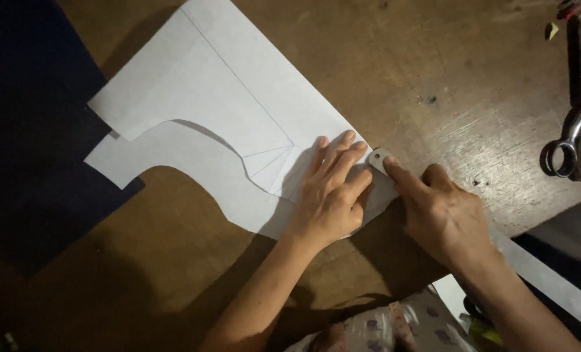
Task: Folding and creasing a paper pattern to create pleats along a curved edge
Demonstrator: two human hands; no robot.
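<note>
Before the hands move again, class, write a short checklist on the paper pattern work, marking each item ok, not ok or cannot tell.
1. Left hand flat on the paper pattern: ok.
2. Right hand forefinger on the ruler end: ok.
3. Ruler edge lined up with a drawn line: cannot tell.
4. Pattern lying flat on the wooden table: ok.
5. Scissors apart from both hands: ok.

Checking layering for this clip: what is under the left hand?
The left hand lies flat on the white paper pattern, which rests on the wooden table. Pencil lines run toward the hand; whatever is drawn beneath it is covered.
</note>
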